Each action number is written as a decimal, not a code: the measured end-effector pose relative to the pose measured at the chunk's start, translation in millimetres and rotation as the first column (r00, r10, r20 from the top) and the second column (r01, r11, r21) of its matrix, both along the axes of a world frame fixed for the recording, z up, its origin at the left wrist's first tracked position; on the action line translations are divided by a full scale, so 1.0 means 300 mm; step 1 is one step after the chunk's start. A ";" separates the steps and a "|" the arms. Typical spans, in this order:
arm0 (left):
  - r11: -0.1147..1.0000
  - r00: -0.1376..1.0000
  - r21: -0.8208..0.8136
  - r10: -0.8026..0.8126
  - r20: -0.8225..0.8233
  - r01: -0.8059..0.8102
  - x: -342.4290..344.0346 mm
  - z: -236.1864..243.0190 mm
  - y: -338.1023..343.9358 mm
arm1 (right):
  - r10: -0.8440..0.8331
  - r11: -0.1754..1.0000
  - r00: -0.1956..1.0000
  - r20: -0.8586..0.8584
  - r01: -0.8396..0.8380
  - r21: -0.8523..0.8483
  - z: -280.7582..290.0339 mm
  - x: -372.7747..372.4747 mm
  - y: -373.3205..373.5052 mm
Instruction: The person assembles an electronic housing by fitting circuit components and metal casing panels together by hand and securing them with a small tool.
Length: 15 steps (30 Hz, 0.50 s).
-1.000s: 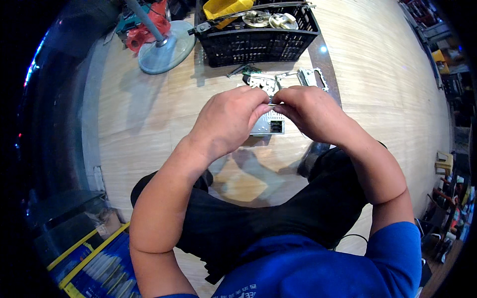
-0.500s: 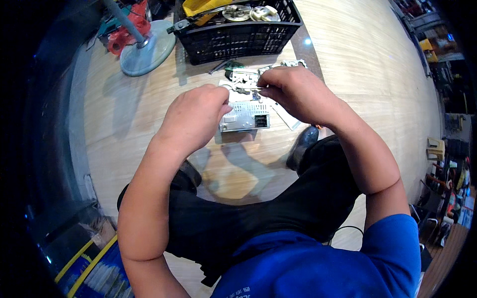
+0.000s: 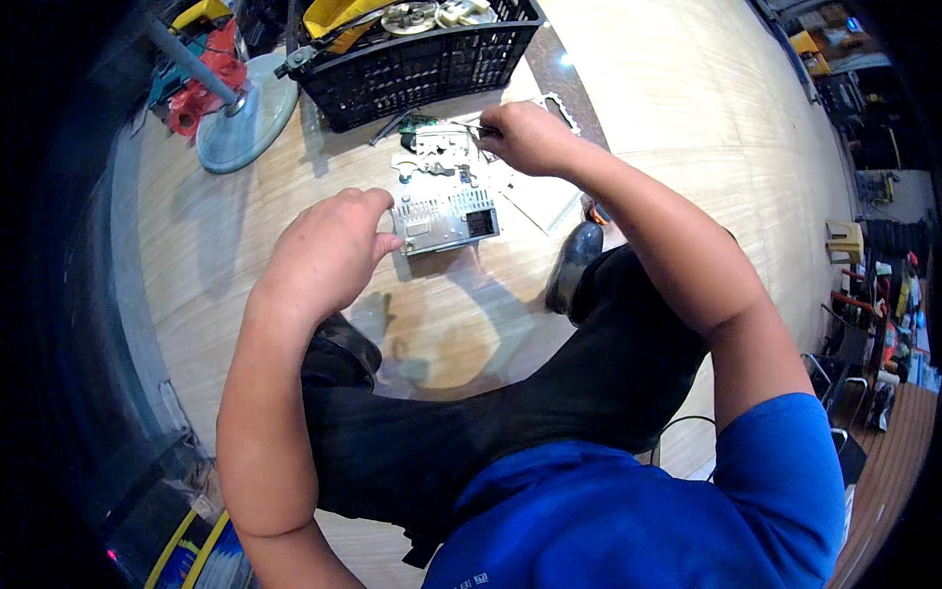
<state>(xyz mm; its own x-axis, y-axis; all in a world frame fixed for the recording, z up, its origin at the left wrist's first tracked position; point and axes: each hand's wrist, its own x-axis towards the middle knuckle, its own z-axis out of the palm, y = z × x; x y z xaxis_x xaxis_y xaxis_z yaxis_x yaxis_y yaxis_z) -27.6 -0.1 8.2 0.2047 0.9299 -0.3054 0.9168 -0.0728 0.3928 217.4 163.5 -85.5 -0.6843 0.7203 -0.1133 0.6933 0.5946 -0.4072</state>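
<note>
Silver box (image 3: 437, 224) lies crosswise just right of the half-open left hand (image 3: 329, 245); the right hand (image 3: 530, 139) pinches a thin piece (image 3: 473, 126).

1 black openwork crate (image 3: 417, 83), yellow item (image 3: 339, 25) inside; 1 round pale base (image 3: 257, 128) with pole (image 3: 189, 67); red plastic bag (image 3: 224, 71) beside; 1 beige stool (image 3: 844, 236), right.

Bright blue shirt (image 3: 628, 520) with a short right sleeve (image 3: 785, 471) and small pale print (image 3: 469, 581) low on its visible front. Loose black trousers (image 3: 422, 432). Glossy black shoes (image 3: 577, 257) with rounded toes. Left hand (image 3: 329, 250) and right hand (image 3: 530, 139) bare.
</note>
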 end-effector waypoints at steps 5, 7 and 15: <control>1.000 1.000 0.014 -0.002 -0.010 0.002 -0.025 0.010 0.000 | -0.041 0.986 0.839 0.543 0.122 -0.115 -0.456 0.252 0.028; 1.000 1.000 0.018 0.002 -0.004 -0.002 -0.037 0.016 -0.008 | -0.143 0.950 0.791 0.595 0.278 -0.140 -0.632 0.379 -0.019; 0.997 0.998 -0.047 0.058 -0.034 -0.060 -0.065 0.014 -0.032 | -0.201 0.882 0.853 0.482 0.372 -0.290 -1.092 0.373 -0.385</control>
<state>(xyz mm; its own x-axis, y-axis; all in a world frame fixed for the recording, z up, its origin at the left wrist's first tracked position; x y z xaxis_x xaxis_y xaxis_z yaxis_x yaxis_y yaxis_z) -47.0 -9.8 12.4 0.1389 0.9243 -0.3556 0.9312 0.0002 0.3644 329.2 48.0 -413.3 -0.2744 0.7244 -0.6325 0.9616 0.2113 -0.1752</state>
